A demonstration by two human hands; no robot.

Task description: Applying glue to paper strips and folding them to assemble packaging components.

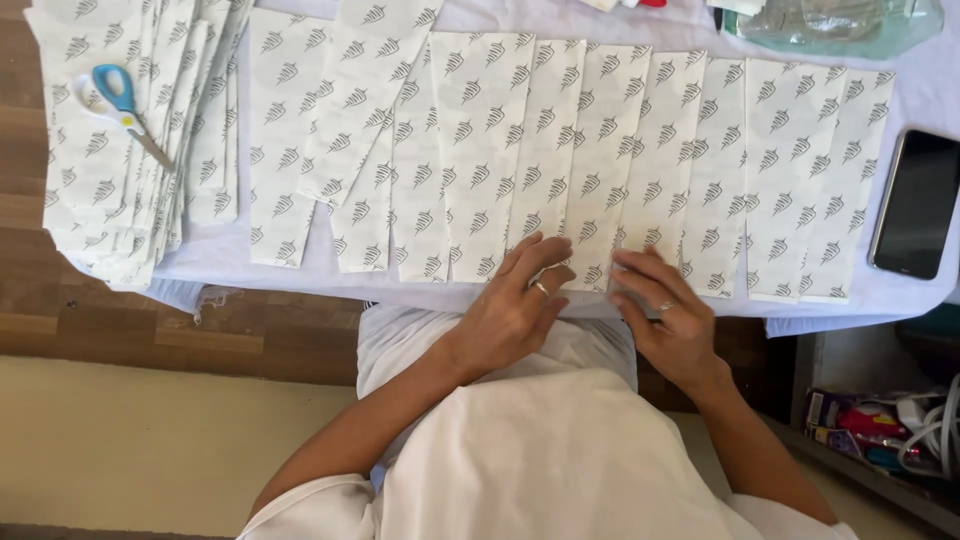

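A row of several long white paper strips printed with small grey leaf marks lies side by side on a pale cloth-covered table, overlapping at their edges. My left hand rests flat, fingers apart, on the near end of a middle strip. Just to its right, my right hand presses the near end of the neighbouring strip. Both hands wear a ring. Neither hand grips anything.
A loose pile of the same printed strips sits at the left with blue-handled scissors on top. A dark phone lies at the right edge. A clear plastic bag is at the back right. Clutter and cables lie below right.
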